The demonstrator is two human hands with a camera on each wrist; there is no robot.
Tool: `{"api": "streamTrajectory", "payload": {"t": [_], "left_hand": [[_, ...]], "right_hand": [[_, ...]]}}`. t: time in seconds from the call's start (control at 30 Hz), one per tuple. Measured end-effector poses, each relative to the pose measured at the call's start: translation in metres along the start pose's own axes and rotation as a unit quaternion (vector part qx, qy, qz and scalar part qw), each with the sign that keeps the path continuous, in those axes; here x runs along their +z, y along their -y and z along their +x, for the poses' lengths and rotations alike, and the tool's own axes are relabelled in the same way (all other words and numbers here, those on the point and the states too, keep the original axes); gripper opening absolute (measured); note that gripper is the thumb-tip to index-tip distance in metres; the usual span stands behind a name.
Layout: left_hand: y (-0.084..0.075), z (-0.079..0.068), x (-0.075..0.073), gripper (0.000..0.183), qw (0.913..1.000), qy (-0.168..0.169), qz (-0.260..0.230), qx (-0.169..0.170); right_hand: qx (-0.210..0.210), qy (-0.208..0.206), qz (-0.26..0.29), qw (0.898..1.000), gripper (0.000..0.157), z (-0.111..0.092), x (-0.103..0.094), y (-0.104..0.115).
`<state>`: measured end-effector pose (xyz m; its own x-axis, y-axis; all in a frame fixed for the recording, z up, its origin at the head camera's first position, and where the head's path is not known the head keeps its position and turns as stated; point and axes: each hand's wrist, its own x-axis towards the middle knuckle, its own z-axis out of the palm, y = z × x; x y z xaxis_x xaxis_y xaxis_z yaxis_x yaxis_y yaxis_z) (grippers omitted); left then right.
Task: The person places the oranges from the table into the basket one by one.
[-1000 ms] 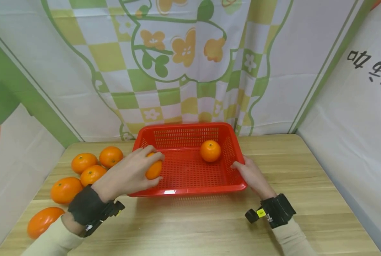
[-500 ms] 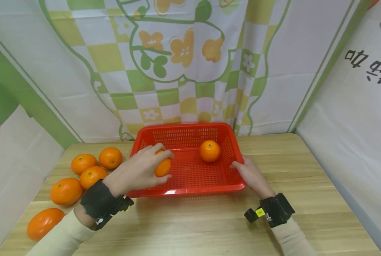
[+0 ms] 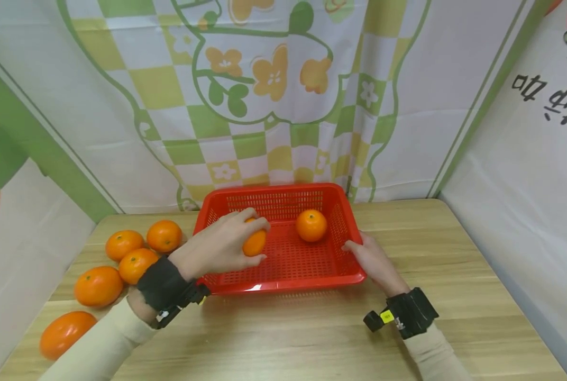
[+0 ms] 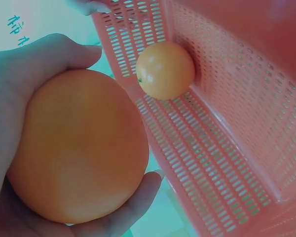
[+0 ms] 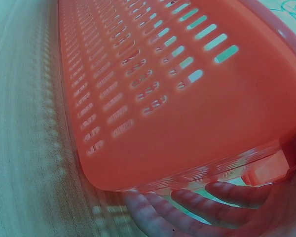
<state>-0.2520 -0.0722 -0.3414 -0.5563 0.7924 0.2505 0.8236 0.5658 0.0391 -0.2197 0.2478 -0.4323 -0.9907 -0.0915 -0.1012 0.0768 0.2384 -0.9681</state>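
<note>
I see the left hand [image 3: 221,243] holding an orange [image 3: 255,243] over the left-centre part of the red basket [image 3: 274,288], its fingers and thumb curved round the fruit. The right hand [image 3: 373,260] grips the basket's right side: I can make out the thumb over the rim and, in the right wrist view, the other fingers bent against the outside. Inside the basket, near its right wall, I see a second orange [image 3: 311,226]. Five loose oranges [image 3: 98,286] lie to the left on the bench [image 3: 288,338], before a patterned curtain [image 3: 264,148].
</note>
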Motion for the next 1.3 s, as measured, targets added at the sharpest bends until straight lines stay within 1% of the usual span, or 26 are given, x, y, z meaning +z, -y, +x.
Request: {"api": "streamTrajectory", "payload": {"t": [0.07,0.2,0.3,0.43,0.57,0.63,0.8,1.0,1.3], "left_hand": [[0.000,0.003,0.000,0.043,1.0000,-0.001,0.000,0.003],[0.000,0.008,0.001,0.043,1.0000,-0.002,-0.006,0.005],[0.000,0.010,0.001,0.043,0.9999,-0.001,-0.014,0.006],[0.000,0.013,0.002,0.044,0.9998,0.008,-0.016,0.006],[-0.001,0.017,0.003,0.044,0.9997,0.021,-0.012,0.006],[-0.001,0.019,0.003,0.043,0.9996,0.026,-0.012,0.002],[0.000,0.024,0.005,0.043,0.9995,0.025,-0.017,-0.004],[-0.001,0.030,0.009,0.043,0.9993,0.022,-0.030,0.004],[-0.002,0.035,0.016,0.045,0.9987,0.041,-0.029,-0.005]], "right_hand": [[0.000,0.001,0.001,1.000,0.042,0.000,0.000,-0.001],[-0.001,0.002,-0.003,1.000,0.042,-0.012,0.003,0.018],[0.001,0.005,0.006,1.000,0.042,-0.015,0.004,0.025],[0.005,0.004,0.019,1.000,0.041,-0.004,0.001,0.007],[0.000,0.000,0.010,1.000,0.042,-0.001,0.000,0.000],[-0.004,0.000,0.010,1.000,0.042,-0.001,0.000,0.000],[-0.003,-0.002,0.006,1.000,0.041,-0.001,0.000,0.000],[-0.003,0.003,0.015,1.000,0.040,-0.002,0.000,0.001],[-0.007,0.007,0.023,1.000,0.041,-0.002,0.001,0.001]]}}
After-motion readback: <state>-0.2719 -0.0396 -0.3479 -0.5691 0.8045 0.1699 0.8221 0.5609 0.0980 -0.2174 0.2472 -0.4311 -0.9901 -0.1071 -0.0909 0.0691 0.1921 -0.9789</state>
